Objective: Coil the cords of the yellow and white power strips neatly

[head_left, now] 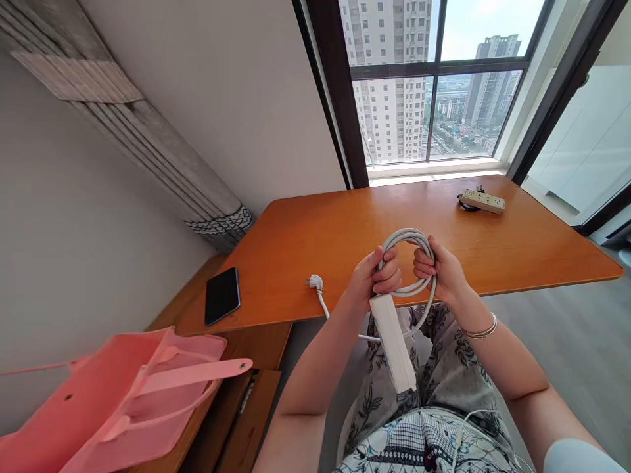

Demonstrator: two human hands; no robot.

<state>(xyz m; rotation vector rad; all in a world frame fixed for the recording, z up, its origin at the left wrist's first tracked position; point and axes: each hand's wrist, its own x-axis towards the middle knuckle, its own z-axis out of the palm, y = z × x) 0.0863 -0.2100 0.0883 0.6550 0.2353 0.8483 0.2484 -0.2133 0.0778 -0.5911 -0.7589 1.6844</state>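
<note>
My left hand [387,270] grips the left side of a coiled white power cord [407,234], fingers wrapped round its loops. On the opposite side of the same coil, my right hand [440,268] is closed round the loops too. Below my left hand hangs a white power strip [394,345], tilted over my lap, its outlet face not visible. The cord's free end passes under my left forearm, and its white plug [315,282] rests on the orange-brown table [305,236] to the left.
A black phone [222,295] lies at the table's left edge. Toward the back right sits a beige power strip [483,200] with a dark cord. A pink bag [148,394] stands at lower left. The window [434,69] is beyond the table.
</note>
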